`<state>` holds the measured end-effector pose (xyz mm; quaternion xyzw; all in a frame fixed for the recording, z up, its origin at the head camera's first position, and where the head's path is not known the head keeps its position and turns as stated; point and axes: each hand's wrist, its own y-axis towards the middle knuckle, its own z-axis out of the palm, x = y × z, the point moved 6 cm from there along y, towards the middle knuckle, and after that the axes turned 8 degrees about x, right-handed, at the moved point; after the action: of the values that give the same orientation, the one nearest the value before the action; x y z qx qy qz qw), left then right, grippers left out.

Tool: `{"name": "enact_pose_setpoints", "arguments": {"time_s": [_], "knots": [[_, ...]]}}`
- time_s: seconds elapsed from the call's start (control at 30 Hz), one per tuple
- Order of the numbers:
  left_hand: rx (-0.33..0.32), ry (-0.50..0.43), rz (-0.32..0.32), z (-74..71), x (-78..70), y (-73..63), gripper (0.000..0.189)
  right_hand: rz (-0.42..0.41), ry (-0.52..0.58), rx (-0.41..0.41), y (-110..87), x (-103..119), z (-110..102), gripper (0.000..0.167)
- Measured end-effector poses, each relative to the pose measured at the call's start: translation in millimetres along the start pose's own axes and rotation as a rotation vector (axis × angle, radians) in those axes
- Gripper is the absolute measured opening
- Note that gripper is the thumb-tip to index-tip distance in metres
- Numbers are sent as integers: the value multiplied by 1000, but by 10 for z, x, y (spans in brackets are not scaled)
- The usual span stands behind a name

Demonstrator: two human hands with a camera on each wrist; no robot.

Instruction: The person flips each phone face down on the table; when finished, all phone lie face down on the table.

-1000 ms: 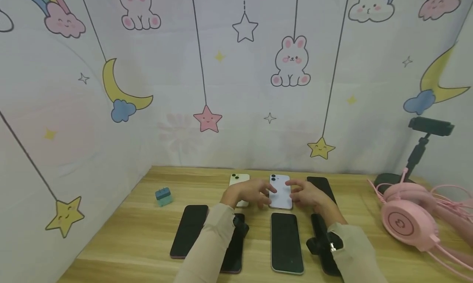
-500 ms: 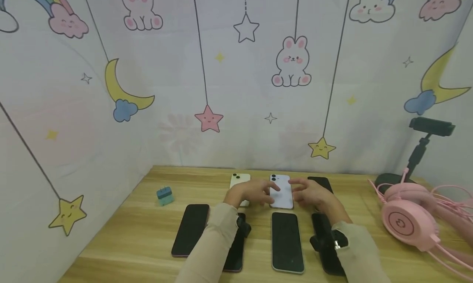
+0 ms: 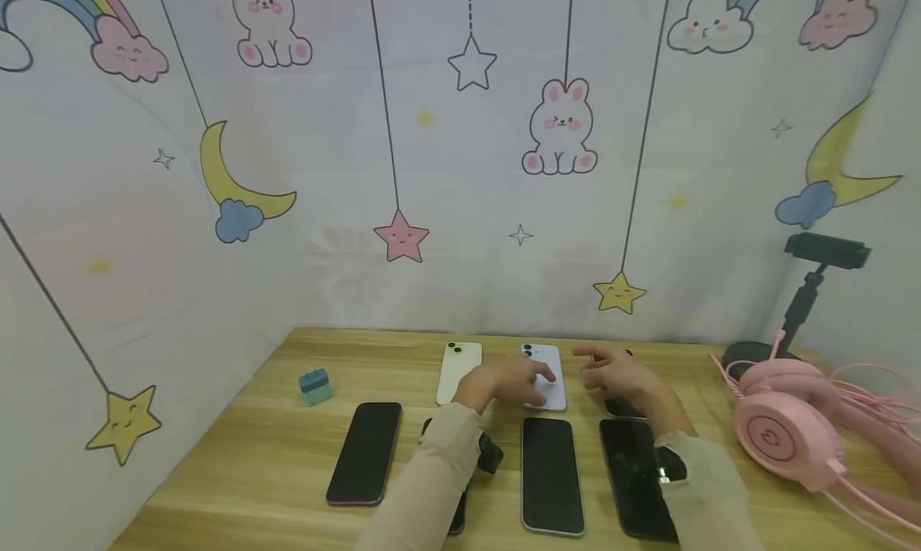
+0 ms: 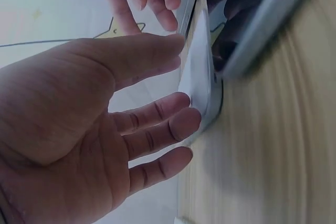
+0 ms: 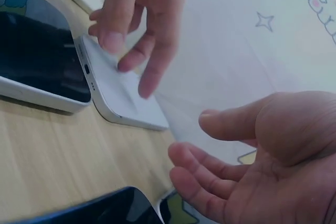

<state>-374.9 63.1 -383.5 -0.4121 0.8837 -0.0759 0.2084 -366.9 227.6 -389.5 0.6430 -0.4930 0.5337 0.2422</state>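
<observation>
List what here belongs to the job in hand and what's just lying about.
Probably the job:
pale lavender phone by the left hand
dark phone by the right hand
pale yellow phone
four front-row phones

Apparently lying about:
pink headphones
blue-and-teal block
black stand

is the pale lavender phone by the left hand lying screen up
No, the pale lavender phone lies back up, its camera lenses showing near its far edge.

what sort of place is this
Probably an indoor desk area, perhaps a small workspace: a wood-grain table with phones laid out, a cartoon-printed backdrop behind it, and pink headphones at one side.
</observation>
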Motion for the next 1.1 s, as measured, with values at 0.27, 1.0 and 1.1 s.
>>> {"name": "enact_pose_setpoints", "arguments": {"time_s": [0.27, 1.0, 1.1], "knots": [[24, 9, 80, 26, -221, 142, 42, 14, -71, -22, -37, -67, -123, 53], [47, -155, 242, 160, -545, 408, 47, 134, -111, -133, -257, -219, -457, 55], [49, -178, 237, 162, -595, 422, 50, 147, -138, -146, -290, -232, -512, 57]]}}
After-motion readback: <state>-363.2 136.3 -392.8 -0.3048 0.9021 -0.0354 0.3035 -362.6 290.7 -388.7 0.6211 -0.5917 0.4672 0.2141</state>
